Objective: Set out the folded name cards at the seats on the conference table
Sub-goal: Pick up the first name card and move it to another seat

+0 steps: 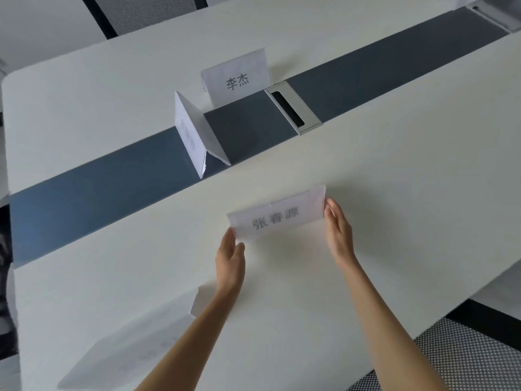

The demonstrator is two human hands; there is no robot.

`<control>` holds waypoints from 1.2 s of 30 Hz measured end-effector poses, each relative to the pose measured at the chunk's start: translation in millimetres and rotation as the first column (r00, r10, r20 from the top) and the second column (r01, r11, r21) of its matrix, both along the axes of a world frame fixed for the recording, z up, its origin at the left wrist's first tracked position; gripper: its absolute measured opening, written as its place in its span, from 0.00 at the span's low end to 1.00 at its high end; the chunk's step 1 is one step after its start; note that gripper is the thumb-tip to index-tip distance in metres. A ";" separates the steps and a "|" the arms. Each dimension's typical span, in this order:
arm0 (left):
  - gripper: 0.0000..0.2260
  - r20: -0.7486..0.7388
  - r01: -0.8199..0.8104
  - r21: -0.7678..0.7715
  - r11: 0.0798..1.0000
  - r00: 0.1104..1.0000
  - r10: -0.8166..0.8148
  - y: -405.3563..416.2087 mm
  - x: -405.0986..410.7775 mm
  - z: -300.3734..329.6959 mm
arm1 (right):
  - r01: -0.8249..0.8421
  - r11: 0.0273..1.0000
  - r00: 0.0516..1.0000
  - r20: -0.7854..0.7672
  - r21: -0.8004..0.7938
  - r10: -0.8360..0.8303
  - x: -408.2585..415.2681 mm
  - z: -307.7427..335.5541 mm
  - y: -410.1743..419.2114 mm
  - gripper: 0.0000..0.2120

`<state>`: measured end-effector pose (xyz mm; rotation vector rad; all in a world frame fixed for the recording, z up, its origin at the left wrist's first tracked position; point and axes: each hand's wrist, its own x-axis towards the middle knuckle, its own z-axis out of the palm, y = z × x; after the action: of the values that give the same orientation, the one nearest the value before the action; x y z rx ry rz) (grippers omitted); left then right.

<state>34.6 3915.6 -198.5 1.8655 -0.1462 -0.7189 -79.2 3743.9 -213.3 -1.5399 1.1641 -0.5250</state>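
A folded white name card [277, 214] with printed characters is held between my two hands over the near side of the white conference table [394, 193]. My left hand [229, 258] grips its left end and my right hand [338, 228] its right end. Another folded name card [197, 131] stands end-on across the dark centre strip [98, 193]. A third name card [238, 77] stands upright on the far side, its print facing me. A further folded name card [132, 342] lies at the near left, partly behind my left forearm.
A silver cable hatch [293, 108] is set into the dark strip to the right of the standing cards. Mesh-backed chairs stand at the far edge [146, 12] and at the near right [465, 359]. The table's left end [8, 170] is close.
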 end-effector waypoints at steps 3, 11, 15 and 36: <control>0.24 -0.062 -0.032 -0.066 0.997 0.998 0.027 -9.8 -1.5 0.6 | -0.011 1.000 1.000 -0.011 0.027 0.011 3.7 -9.7 -3.4 0.18; 0.18 -0.041 0.108 -0.129 0.986 0.993 -0.114 -65.3 40.8 6.8 | -0.020 0.999 1.000 -0.001 0.051 0.020 60.3 -3.6 -79.8 0.19; 0.22 -0.058 0.160 -0.146 0.976 0.984 -0.170 -93.8 57.3 8.4 | -0.022 0.996 1.000 0.006 0.083 0.022 88.5 -4.6 -111.5 0.21; 0.17 -0.027 0.132 0.063 0.989 0.991 -0.130 -44.2 95.9 30.6 | -0.146 0.986 0.983 0.125 0.085 0.135 69.5 9.5 -5.1 0.19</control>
<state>130.5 3871.4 -167.9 1.9222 -0.2348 -0.8438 -9.7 3738.8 -203.9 -1.4772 0.9679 -0.4551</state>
